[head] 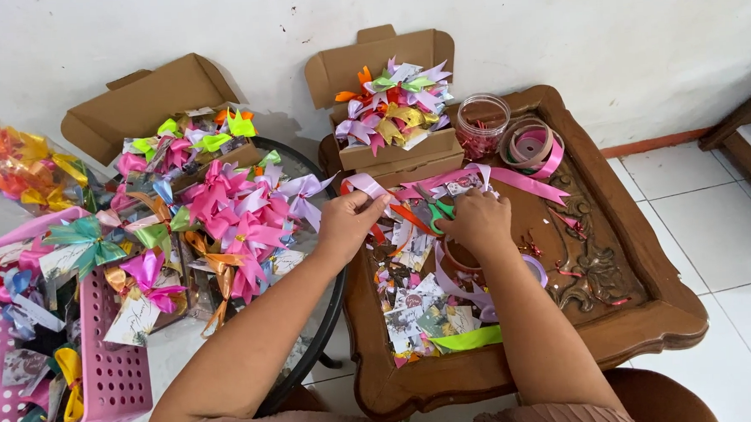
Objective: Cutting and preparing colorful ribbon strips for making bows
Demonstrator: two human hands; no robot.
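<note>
My left hand (pixel 348 221) pinches the looped end of a pink satin ribbon (pixel 366 184) above the carved wooden table (pixel 650 309). My right hand (pixel 477 222) is closed over green-handled scissors (pixel 437 213), knuckles up, right beside the ribbon. The pink ribbon runs right from the hands to a ribbon spool (pixel 531 143) at the table's back. Paper tags and ribbon scraps (pixel 418 306) lie under and in front of both hands.
An open cardboard box of ribbon bows (pixel 396 109) stands at the table's back, a clear jar (pixel 483 123) beside it. Left, a round glass table carries a pile of pink bows (pixel 241 217), another open box (pixel 147 103) and a pink plastic basket (pixel 113 383). White tiled floor (pixel 696 214) lies right.
</note>
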